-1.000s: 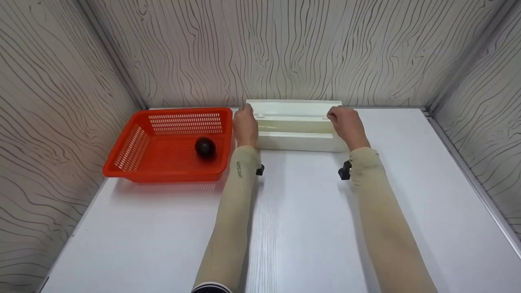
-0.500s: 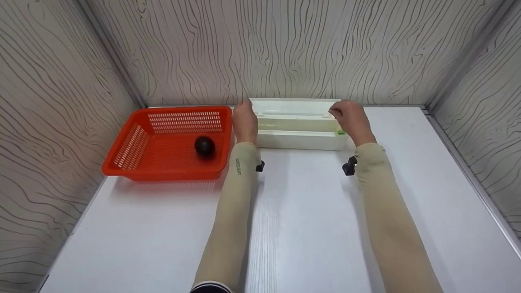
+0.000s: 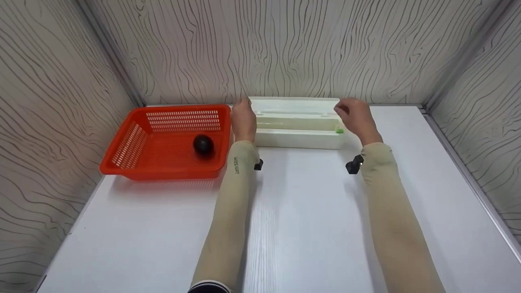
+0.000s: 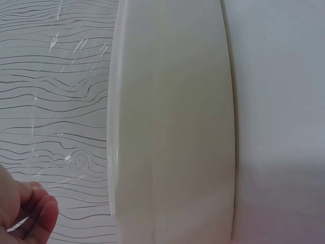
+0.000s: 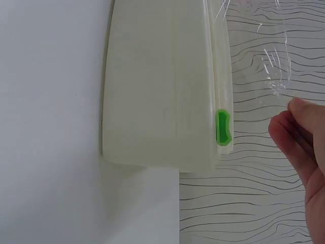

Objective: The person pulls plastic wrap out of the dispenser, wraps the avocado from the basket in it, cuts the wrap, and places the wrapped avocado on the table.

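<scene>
A long white cling film dispenser (image 3: 299,141) lies at the back of the table, its lid (image 3: 291,105) raised. Clear cling film (image 5: 271,66) shows by its glints in both wrist views, stretched above the dispenser. At the dispenser's left end my left hand (image 3: 244,122) pinches the film between thumb and curled fingers. My right hand (image 3: 359,119), just off the right end, pinches the film's other side with thumb and forefinger. A green slider (image 5: 223,127) sits on the dispenser's rim near its right end.
An orange-red plastic basket (image 3: 163,174) stands left of the dispenser, close to my left forearm. In it rests a dark round fruit-like object (image 3: 203,145). Wood-grain patterned walls (image 3: 285,49) enclose the white table (image 3: 301,211) at the back and sides.
My right hand has moved right and slightly up, off the dispenser's end, uncovering the green slider. The left hand has risen a little. Basket and dispenser stay in place.
</scene>
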`<state>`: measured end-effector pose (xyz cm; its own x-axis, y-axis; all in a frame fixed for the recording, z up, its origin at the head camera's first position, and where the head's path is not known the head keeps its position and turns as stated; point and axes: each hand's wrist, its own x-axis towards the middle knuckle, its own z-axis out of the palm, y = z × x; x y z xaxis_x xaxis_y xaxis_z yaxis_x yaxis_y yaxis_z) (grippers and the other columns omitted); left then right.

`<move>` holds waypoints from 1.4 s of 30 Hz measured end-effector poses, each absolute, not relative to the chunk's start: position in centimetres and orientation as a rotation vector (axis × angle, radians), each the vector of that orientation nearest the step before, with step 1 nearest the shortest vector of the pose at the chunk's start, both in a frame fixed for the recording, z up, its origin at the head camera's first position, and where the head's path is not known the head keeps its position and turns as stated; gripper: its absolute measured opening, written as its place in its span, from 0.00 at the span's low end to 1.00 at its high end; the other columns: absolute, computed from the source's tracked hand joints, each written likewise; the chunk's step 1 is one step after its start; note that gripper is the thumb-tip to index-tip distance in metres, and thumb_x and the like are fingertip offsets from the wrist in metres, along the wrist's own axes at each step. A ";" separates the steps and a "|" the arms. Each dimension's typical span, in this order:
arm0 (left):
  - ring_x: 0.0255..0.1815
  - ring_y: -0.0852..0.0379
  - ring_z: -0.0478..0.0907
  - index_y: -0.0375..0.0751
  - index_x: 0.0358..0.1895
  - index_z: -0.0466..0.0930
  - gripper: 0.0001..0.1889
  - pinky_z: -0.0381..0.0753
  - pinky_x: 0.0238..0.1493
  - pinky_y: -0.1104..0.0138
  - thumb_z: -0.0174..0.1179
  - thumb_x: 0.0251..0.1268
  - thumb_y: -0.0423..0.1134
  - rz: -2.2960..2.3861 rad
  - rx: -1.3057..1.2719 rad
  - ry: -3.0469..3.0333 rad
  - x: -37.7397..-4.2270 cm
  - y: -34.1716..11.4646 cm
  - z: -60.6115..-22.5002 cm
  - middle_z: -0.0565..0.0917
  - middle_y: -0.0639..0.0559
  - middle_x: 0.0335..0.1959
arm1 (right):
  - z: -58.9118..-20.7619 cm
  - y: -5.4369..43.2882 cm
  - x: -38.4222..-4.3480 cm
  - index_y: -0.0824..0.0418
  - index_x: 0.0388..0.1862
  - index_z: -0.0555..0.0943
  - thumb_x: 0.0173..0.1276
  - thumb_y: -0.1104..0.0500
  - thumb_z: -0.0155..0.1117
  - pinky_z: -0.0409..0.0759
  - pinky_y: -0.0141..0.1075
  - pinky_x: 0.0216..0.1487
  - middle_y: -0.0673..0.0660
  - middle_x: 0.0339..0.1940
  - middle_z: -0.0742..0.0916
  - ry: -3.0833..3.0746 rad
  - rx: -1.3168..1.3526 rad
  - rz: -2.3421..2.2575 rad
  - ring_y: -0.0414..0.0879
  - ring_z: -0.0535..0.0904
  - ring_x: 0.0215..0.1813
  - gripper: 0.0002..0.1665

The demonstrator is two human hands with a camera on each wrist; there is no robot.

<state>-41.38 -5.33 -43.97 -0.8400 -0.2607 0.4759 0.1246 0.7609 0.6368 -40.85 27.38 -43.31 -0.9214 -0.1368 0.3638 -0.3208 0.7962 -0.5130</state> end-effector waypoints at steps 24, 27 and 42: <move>0.50 0.46 0.86 0.36 0.50 0.84 0.11 0.85 0.54 0.58 0.51 0.82 0.36 -0.988 0.078 -2.409 -41.0 -5.1 -44.5 0.87 0.43 0.45 | -45.9 22.5 -41.4 0.62 0.60 0.82 0.74 0.47 0.67 0.73 0.60 0.69 0.64 0.61 0.81 -2.902 0.537 0.681 0.63 0.74 0.67 0.25; 0.50 0.46 0.86 0.36 0.50 0.84 0.11 0.86 0.53 0.58 0.52 0.82 0.36 -0.987 0.056 -2.403 -40.9 -5.1 -44.6 0.87 0.43 0.44 | -46.2 22.2 -41.5 0.63 0.52 0.83 0.75 0.54 0.65 0.74 0.59 0.68 0.63 0.57 0.84 -2.916 0.531 0.711 0.62 0.76 0.64 0.15; 0.47 0.48 0.86 0.38 0.47 0.84 0.10 0.86 0.50 0.60 0.52 0.82 0.36 -0.944 0.066 -2.396 -40.8 -5.8 -44.5 0.87 0.44 0.42 | -45.5 19.2 -42.0 0.62 0.43 0.88 0.74 0.57 0.66 0.78 0.47 0.43 0.59 0.36 0.84 -2.817 0.576 0.575 0.52 0.79 0.39 0.09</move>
